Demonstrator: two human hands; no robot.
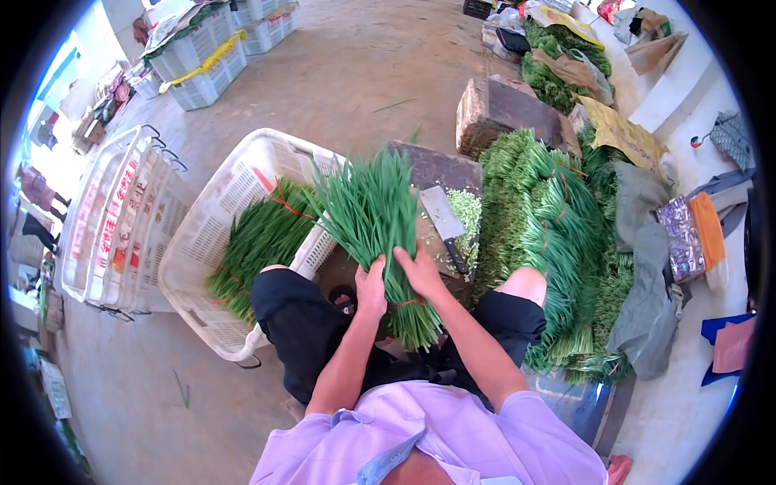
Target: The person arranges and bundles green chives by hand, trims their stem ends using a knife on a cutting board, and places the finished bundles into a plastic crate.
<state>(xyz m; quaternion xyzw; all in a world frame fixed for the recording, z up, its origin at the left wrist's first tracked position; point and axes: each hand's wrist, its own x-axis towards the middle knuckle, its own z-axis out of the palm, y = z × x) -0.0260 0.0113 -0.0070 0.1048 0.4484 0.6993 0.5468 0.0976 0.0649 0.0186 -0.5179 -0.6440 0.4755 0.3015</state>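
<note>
Right of the white basket (194, 234), our left hand (372, 284) and right hand (419, 272) grasp the green bunch (368, 198) beyond its red band (406, 303), best squeezed evenly so we bend no stems (416, 327).

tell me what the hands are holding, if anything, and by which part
The left hand and right hand hold a green bundle between them, one at each side, partway along, on the leafy side of its red band.
</note>
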